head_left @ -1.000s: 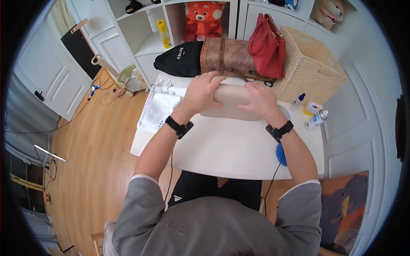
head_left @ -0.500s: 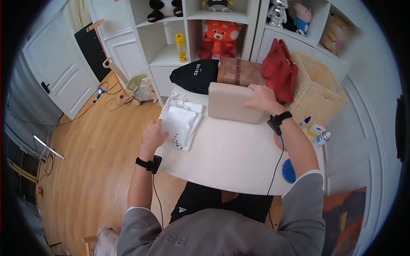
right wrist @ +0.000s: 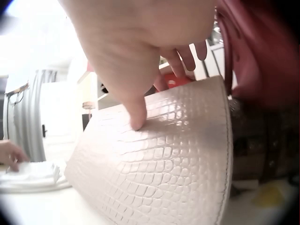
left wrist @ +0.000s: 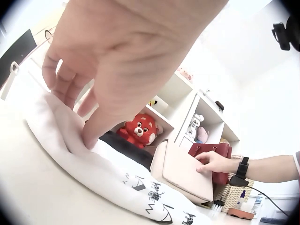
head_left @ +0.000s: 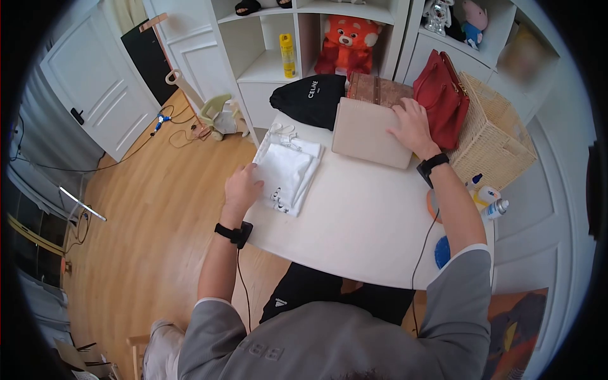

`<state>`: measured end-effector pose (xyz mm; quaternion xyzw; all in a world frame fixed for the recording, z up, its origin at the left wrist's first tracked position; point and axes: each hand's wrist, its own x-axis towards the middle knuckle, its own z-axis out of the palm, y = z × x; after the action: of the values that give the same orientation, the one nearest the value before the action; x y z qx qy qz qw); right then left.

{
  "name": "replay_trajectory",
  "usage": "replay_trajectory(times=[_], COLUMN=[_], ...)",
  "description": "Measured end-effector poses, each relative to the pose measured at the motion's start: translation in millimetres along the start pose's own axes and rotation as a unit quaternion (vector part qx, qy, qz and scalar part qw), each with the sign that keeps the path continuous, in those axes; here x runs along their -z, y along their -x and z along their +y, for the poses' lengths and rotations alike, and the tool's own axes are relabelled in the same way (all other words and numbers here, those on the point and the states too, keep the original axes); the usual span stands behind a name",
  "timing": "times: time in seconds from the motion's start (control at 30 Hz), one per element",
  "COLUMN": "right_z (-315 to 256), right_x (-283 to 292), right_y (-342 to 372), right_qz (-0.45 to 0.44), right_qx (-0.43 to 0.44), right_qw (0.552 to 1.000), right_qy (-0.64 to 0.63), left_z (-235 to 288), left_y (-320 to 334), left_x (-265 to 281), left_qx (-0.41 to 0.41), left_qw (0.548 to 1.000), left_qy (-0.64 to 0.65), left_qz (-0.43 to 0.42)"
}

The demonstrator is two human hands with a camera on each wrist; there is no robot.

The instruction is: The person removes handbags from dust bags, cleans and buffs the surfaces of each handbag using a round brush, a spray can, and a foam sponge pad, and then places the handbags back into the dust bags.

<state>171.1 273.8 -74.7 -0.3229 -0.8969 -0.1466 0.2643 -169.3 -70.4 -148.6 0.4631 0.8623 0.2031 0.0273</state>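
Note:
My right hand (head_left: pixel 413 128) holds a beige crocodile-textured leather bag (right wrist: pixel 164 164) by its top edge, the thumb on the front face and the fingers over the far side. The bag leans back on the table in front of a brown trunk-like case (head_left: pixel 380 90). At the table's left, a folded white cloth bag (head_left: pixel 288 171) with black printing lies flat, its drawstring toward the back. My left hand (left wrist: pixel 108 65) pinches this cloth's left edge, thumb on top and fingers at the outer side, a ridge of fabric bunched between them.
Behind the work stand a black drawstring pouch (head_left: pixel 310 101), a red handbag (head_left: pixel 440 95) and a wicker basket (head_left: pixel 494 136). Small bottles (head_left: pixel 494 208) and a blue round item (head_left: pixel 442 252) sit at the right. The white table (head_left: pixel 354 234) has a curved front edge.
Both hands were on the beige bag; the left hand has let go and moved left to the white cloth bag. The beige bag now tilts further back under the right hand.

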Motion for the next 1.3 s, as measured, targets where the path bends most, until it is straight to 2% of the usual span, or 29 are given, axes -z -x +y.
replay_trajectory(times=[0.07,0.17,0.2,0.23,0.27,0.33,0.37,0.43,0.47,0.5,0.53,0.57,0.63,0.7,0.77,0.8,0.83,0.87,0.9,0.97,1.03,1.07,1.1,1.13,1.17,1.2,1.27,1.3], right_z=[-12,-42,-50,-58,-64,-76,-84,-100,-108,-114,-119,-122,-126,-119,-105,-95,-89,-82,-75,-60,-49,-44,-41,-39,-39,-39,-40,-42], right_x=[4,17,19,22,25,32,39,62,73,80,85,88,92,88,77,75,83,92,102,120,136,140,141,142,143,144,146,146], right_y=[1,15,19,23,28,41,48,61,65,70,75,79,89,104,120,130,135,140,145,156,169,176,186,197,205,209,215,213], right_qz=[0.01,0.03,0.029,0.016,0.004,-0.022,-0.049,-0.087,-0.123,-0.125,-0.087,-0.048,-0.045,-0.043,-0.098,-0.101,-0.112,-0.122,-0.122,-0.053,-0.063,-0.073,-0.074,-0.118,-0.161,-0.162,-0.376,-0.376], right_qx=[0.083,0.099,0.094,0.126,0.159,0.165,0.177,0.163,0.151,0.149,0.173,0.195,0.208,0.215,0.22,0.21,0.165,0.122,0.115,0.051,0.051,0.057,0.055,0.079,0.103,0.103,0.134,0.134], right_qw=[0.996,0.99,0.991,0.986,0.981,0.98,0.978,0.973,0.965,0.965,0.963,0.96,0.95,0.94,0.934,0.936,0.943,0.947,0.948,0.963,0.969,0.973,0.973,0.974,0.971,0.971,0.904,0.904], right_qy=[-0.012,-0.092,-0.093,-0.104,-0.115,-0.105,-0.097,-0.136,-0.176,-0.176,-0.186,-0.195,-0.229,-0.262,-0.264,-0.262,-0.268,-0.272,-0.269,-0.259,-0.233,-0.209,-0.21,-0.177,-0.143,-0.144,-0.153,-0.154], left_z=[-1,-3,-1,3,8,20,34,63,77,92,107,124,154,174,187,192,196,195,190,178,169,168,166,165,161,156,158,162], left_y=[-1,-5,-5,-4,-3,-1,2,11,15,20,24,31,45,53,59,61,62,62,62,59,56,55,55,54,50,43,36,35], left_x=[-3,-10,-11,-12,-12,-12,-4,10,13,13,13,14,14,8,4,3,2,-3,-9,-21,-24,-21,-16,-11,-10,-11,-12,-14], left_qx=[-0.005,-0.033,-0.073,-0.114,-0.119,-0.188,-0.191,-0.178,-0.178,-0.31,-0.437,-0.44,-0.528,-0.541,-0.555,-0.527,-0.498,-0.502,-0.483,-0.468,-0.495,-0.496,-0.471,-0.444,-0.444,-0.427,-0.41,-0.422], left_qw=[1.0,0.999,0.995,0.985,0.985,0.955,0.955,0.981,0.981,0.946,0.892,0.891,0.84,0.831,0.819,0.836,0.852,0.848,0.862,0.872,0.84,0.838,0.836,0.83,0.83,0.84,0.849,0.858], left_qy=[0.003,-0.012,-0.054,-0.095,-0.096,-0.091,-0.09,0.066,0.066,0.085,0.103,0.104,0.119,0.13,0.143,0.152,0.16,0.163,0.137,0.112,0.023,0.023,0.018,0.014,0.014,0.034,0.054,0.05], left_qz=[0.006,-0.008,0.039,0.086,0.084,0.209,0.207,0.029,0.026,0.037,0.048,0.045,0.04,0.03,0.017,-0.01,-0.037,-0.042,-0.066,-0.091,-0.223,-0.226,-0.282,-0.336,-0.337,-0.332,-0.328,-0.288])
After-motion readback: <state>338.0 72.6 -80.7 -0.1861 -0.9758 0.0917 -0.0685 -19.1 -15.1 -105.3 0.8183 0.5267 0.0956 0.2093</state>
